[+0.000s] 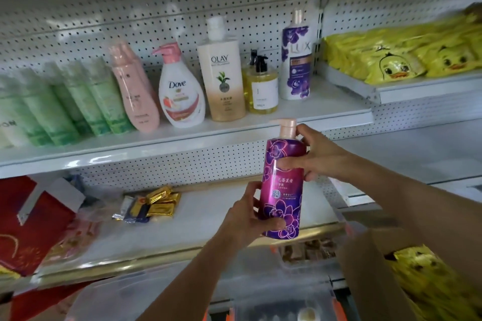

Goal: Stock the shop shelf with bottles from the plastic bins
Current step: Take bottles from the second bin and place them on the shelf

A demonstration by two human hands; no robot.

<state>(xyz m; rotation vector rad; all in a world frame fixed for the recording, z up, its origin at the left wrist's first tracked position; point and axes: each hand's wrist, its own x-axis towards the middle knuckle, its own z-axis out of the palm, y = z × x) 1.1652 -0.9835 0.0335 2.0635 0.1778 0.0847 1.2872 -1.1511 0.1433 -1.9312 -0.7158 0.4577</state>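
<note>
I hold a magenta pump bottle [284,185] with purple flower print and a pink cap upright in front of the shelves. My left hand [250,219] grips its lower part; my right hand [318,156] grips its upper body just under the cap. Above it runs the white shop shelf [182,135] with bottles in a row: green tubes [78,101], a pink bottle [135,88], a Dove pump bottle [180,91], an Olay bottle [224,73], a yellow pump bottle [260,86] and a purple Lux bottle [297,57]. A clear plastic bin [161,292] shows at the bottom.
The lower shelf [208,216] carries gold and dark sachets [151,206] and red packaging [28,221] at the left. Yellow duck-print packs [401,52] fill the right-hand shelf, and more yellow packs [430,284] lie at the lower right. Bare shelf shows to the right of the Lux bottle.
</note>
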